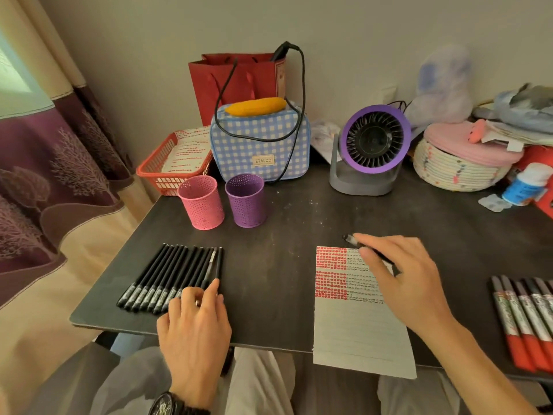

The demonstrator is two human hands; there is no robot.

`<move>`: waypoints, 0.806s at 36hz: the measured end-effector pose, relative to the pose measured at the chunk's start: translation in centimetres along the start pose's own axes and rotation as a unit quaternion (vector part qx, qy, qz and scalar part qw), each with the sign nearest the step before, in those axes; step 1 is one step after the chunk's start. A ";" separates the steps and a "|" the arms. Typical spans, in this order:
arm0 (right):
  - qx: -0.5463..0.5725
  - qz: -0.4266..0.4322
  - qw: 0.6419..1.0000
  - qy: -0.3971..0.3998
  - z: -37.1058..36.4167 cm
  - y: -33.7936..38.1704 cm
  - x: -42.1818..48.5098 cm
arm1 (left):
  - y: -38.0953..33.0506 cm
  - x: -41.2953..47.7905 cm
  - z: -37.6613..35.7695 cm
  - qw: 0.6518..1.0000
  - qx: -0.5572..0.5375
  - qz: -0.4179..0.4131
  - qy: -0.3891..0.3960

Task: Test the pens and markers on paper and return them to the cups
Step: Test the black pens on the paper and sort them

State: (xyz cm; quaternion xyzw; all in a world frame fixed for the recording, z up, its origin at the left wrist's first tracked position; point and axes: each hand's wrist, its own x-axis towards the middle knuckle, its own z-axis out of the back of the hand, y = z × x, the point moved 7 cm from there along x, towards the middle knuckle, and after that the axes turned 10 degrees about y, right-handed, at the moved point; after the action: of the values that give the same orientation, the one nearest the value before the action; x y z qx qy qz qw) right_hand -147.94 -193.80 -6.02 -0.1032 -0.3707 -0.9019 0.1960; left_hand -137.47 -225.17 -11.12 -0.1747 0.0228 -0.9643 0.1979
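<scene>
1. black pens are laid in a tight slanted row at the left.
2. one more pen is held in the right hand over the paper's top edge.
3. the lined paper is laid flat, its top filled with red and black marks.
4. red-ended markers are laid side by side at the far right.
5. a pink cup and a purple cup, both perforated, are stood upright side by side behind the pens.

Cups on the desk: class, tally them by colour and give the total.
Pink cup: 1
Purple cup: 1
Total: 2
</scene>
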 end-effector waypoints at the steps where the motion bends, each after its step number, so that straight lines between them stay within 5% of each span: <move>1: 0.040 -0.006 0.999 0.028 -0.4 0.5 -0.3 | -0.3 0.0 0.2 1.000 -0.012 -0.012 -0.006; 5: 0.067 -0.012 0.989 0.133 -2.6 1.9 -1.5 | -3.8 0.6 1.1 0.980 -0.172 -0.099 0.033; 12: 0.047 -0.032 0.976 0.212 -3.7 2.8 -2.2 | -12.0 0.8 1.0 0.852 -0.411 -0.182 0.270; 18: -0.045 -0.117 0.975 0.182 -0.2 1.5 -2.2 | -14.0 1.7 1.1 0.815 -0.471 -0.185 0.282; 22: 0.217 -0.198 0.949 0.113 2.1 -0.6 -3.1 | -14.5 1.9 1.2 0.817 -0.468 -0.194 0.275; 25: 0.483 -0.242 0.840 0.046 1.0 -1.6 -4.8 | -15.9 1.3 1.6 0.820 -0.431 -0.249 0.282; 27: 0.550 -0.253 0.795 0.037 -0.5 -1.5 -5.7 | -17.1 0.7 2.0 0.827 -0.387 -0.297 0.278; 29: 0.528 -0.260 0.808 0.034 -1.6 -1.2 -6.3 | -18.1 0.1 2.1 0.831 -0.348 -0.337 0.274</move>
State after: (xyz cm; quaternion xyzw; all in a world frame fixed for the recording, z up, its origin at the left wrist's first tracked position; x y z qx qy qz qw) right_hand -142.82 -192.43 -9.97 0.1472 -0.7960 -0.5871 -0.0088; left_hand -143.59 -208.52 -7.09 0.0430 0.3495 -0.9078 -0.2276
